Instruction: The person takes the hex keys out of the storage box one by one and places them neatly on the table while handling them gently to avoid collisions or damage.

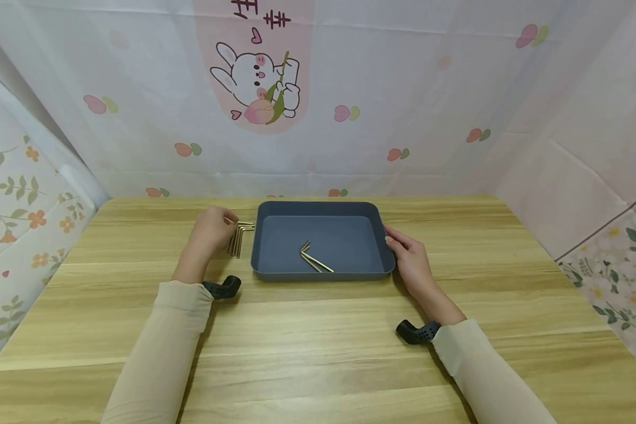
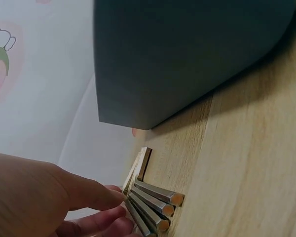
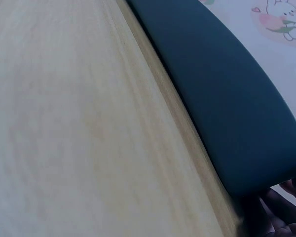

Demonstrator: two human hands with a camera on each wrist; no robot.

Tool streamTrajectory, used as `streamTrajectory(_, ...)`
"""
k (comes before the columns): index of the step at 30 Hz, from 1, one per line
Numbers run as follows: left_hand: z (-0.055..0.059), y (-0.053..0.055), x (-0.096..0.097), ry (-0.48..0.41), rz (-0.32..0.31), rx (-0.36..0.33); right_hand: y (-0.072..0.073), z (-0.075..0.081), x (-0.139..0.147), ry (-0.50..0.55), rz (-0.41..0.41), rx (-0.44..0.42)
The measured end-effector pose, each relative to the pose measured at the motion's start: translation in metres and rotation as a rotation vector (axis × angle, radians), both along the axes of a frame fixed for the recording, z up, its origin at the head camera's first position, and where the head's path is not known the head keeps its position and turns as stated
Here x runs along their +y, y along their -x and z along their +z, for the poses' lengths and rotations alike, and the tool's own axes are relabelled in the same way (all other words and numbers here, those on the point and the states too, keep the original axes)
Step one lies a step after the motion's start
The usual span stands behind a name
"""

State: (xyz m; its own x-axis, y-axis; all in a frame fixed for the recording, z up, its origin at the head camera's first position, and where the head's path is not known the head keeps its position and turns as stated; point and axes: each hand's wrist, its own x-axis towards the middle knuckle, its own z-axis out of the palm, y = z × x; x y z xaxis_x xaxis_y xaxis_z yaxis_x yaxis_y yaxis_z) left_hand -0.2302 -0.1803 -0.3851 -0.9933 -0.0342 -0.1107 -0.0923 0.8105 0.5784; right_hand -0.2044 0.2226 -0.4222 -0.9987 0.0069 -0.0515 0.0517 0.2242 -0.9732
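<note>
My left hand [image 1: 215,228] is at a small row of brass L-shaped hex keys [image 1: 238,240] lying on the table, left of the tray. In the left wrist view, thumb and fingers pinch at the bend of a hex key [image 2: 130,174] at the row's far side; the fingertips partly cover it. Several keys lie side by side with their hexagonal ends toward the camera. A dark blue-grey rectangular tray [image 1: 318,231] holds a few more hex keys [image 1: 312,259] near its front wall. My right hand [image 1: 412,262] holds the tray's right side, its fingers partly hidden behind the wall.
The wood-grain table [image 1: 318,353] extends in front of and beside the tray. A white patterned cloth [image 1: 403,88] hangs behind the table's back edge, with flowered cloths at both sides. Black wrist mounts [image 1: 227,288] sit on both forearms.
</note>
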Motion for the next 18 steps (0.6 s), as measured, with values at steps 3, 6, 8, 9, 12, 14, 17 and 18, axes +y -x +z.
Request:
streamTrajectory(3,0.0007,-0.0009,-0.0002,0.007,0.001,-0.015,-0.0002,0.0004,-0.0002,0.004,0.002,-0.005)
streamTrajectory(6,0.0018,-0.0013,-0.0003,0.002,0.003,-0.026,-0.0001,0.0008,0.0,0.018,0.005,-0.013)
streamTrajectory(8,0.0025,-0.0017,-0.0004,-0.002,0.003,-0.031,0.0,0.0009,0.0002,0.025,0.009,-0.017)
streamTrajectory(9,0.0026,-0.0017,-0.0005,-0.003,0.003,-0.031,0.0001,0.0008,0.0004,0.028,0.01,-0.019)
streamTrajectory(12,0.0032,-0.0024,-0.0006,-0.002,0.002,-0.024,0.0009,0.0001,0.0007,0.027,0.011,-0.017)
streamTrajectory(14,0.0035,-0.0027,-0.0004,0.0,0.001,-0.019,0.0014,-0.0004,0.0007,0.023,0.011,-0.013)
streamTrajectory(17,0.0049,-0.0032,0.0004,0.003,-0.001,-0.016,0.002,-0.0009,0.0011,0.015,0.006,-0.011)
streamTrajectory(18,0.0058,-0.0037,0.0008,0.002,-0.001,-0.015,0.002,-0.0008,0.0013,0.009,0.006,-0.011)
